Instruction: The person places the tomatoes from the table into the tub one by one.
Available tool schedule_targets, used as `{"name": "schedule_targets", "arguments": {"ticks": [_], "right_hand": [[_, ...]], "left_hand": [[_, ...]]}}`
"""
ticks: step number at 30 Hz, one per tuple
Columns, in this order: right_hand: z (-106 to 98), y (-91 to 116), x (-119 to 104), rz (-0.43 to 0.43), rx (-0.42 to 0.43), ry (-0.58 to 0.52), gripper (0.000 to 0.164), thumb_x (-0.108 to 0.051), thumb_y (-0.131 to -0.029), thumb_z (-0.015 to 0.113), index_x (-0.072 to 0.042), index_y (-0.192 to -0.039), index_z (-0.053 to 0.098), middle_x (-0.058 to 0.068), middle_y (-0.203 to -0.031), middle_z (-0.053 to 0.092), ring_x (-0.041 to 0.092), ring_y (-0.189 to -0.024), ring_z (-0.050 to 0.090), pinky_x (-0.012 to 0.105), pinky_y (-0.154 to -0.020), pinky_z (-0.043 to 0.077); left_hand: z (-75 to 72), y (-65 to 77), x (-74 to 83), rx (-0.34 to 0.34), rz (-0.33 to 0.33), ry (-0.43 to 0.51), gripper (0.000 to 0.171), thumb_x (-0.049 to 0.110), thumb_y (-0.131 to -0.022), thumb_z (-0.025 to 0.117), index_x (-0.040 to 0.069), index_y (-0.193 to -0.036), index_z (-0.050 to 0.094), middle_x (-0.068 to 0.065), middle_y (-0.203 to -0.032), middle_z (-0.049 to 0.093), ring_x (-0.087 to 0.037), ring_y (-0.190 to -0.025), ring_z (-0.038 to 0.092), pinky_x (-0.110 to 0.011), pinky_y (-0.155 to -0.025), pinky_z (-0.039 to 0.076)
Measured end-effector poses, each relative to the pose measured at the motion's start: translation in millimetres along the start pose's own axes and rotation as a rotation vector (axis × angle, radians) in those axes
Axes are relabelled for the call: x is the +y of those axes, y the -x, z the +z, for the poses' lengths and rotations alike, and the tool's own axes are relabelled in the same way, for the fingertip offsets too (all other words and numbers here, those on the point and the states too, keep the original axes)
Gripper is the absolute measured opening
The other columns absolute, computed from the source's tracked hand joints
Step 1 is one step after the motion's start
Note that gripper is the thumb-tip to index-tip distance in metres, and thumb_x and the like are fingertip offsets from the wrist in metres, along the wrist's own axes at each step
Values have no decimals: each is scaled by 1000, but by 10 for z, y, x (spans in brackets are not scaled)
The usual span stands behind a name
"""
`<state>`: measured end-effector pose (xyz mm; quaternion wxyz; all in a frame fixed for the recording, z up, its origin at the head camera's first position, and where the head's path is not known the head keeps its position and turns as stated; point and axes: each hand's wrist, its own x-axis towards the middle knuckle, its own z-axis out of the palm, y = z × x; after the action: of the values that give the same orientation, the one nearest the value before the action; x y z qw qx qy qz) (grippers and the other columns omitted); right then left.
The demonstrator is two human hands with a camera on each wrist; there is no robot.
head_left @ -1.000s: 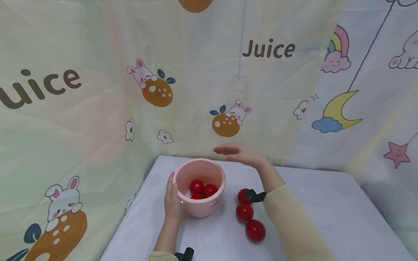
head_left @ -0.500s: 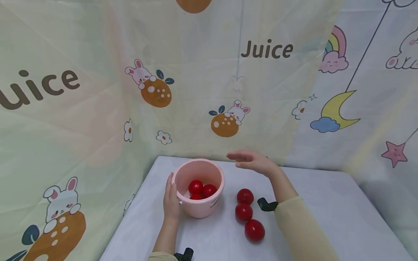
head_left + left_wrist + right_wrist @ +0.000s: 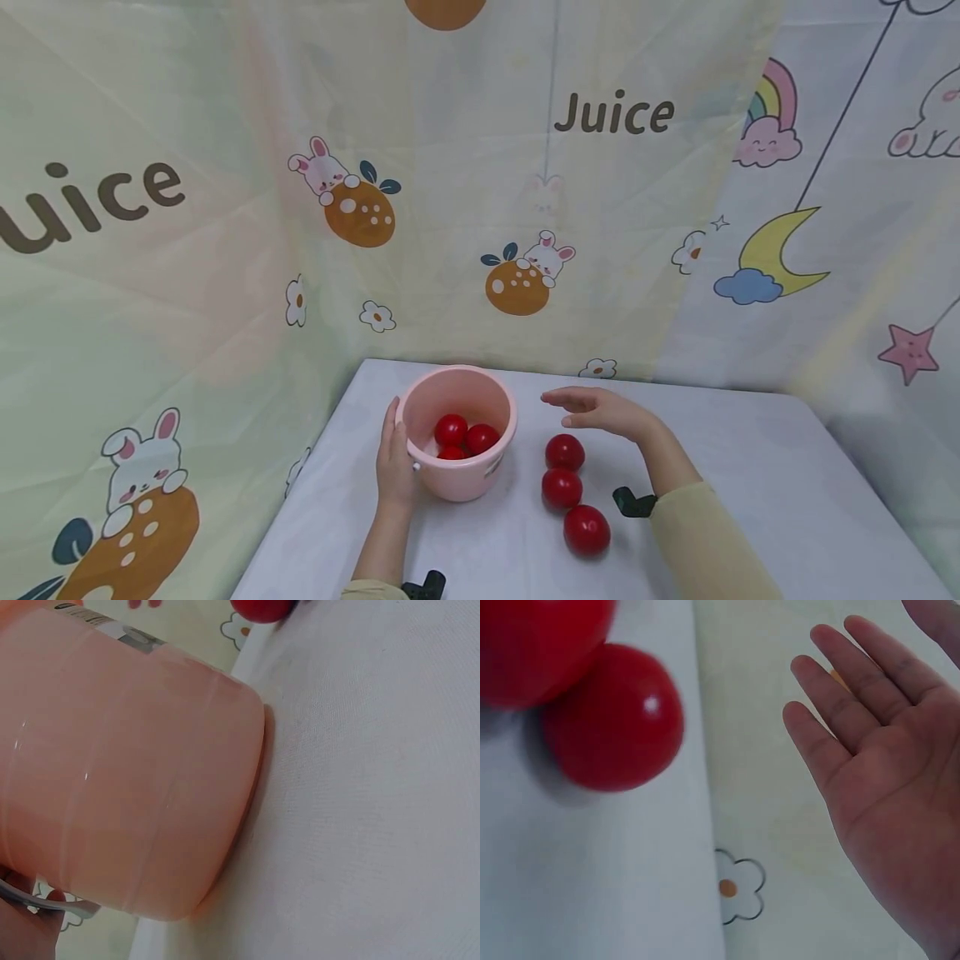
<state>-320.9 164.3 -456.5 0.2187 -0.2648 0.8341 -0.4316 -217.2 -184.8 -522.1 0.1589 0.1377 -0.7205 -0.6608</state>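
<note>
A pink bucket (image 3: 459, 481) stands on the white table, with three glossy red tomato-like balls (image 3: 452, 430) visible inside. Against its left side rests my left hand (image 3: 394, 468), fingers stretched along the outer wall. The left wrist view shows the bucket's wall (image 3: 135, 765) close up, with a grey handle (image 3: 45, 898) beside part of that hand. To the right of the bucket, three similar red balls (image 3: 562, 488) lie in a row. My right hand (image 3: 609, 412) hovers just beyond the farthest one, fingers extended; its bare palm (image 3: 900, 787) faces the right wrist camera.
A patterned cloth (image 3: 450, 208) with printed rabbits and lettering hangs behind and left of the table (image 3: 750, 467). Dark straps with black pieces (image 3: 634, 503) sit at both wrists.
My right hand has moved right and down, away from the bucket's rim toward the row of red balls. The left hand and the bucket have stayed in place.
</note>
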Motion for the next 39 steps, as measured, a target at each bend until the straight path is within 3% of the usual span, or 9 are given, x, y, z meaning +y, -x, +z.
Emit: {"name": "schedule_targets", "arguments": {"ticks": [8,15,22,28,39], "right_hand": [[145,48,331,94,-11,13,60,-33,-89,70,-30,-145,49,4,-152,47,38,-143,38,62,-106,43],[239,25,559,152,32,-8,68,-37,-82,78,-32,-144,50,3,-151,48,33,-141,40,61,-101,47],[306,26,664,165,51,-6,72,-37,-76,83,-31,-141,53,4,-145,52,31,-135,45,51,-92,55],[346,32,735,185,75,23,70,-41,-75,83,-34,-138,55,-1,-139,56,28,-131,47,49,-90,56],[393,52,836,195,107,-3,68,-39,-74,84,-36,-137,56,1,-138,56,29,-130,48,47,-87,57]], "left_hand": [[10,-1,1,-2,5,7,46,49,-102,41,61,-145,26,23,-156,33,-16,-149,30,-56,-108,44],[22,-6,-24,1,5,13,46,49,-102,41,61,-144,27,24,-155,33,-16,-148,30,-56,-107,44],[19,2,-19,5,9,1,46,49,-102,41,60,-144,27,23,-155,34,-16,-148,31,-57,-107,44],[20,2,-12,9,13,4,46,48,-103,41,61,-144,27,24,-154,35,-16,-147,32,-55,-107,45],[25,-8,-15,13,6,5,45,49,-102,41,61,-144,27,24,-154,35,-15,-147,32,-54,-107,45]]}}
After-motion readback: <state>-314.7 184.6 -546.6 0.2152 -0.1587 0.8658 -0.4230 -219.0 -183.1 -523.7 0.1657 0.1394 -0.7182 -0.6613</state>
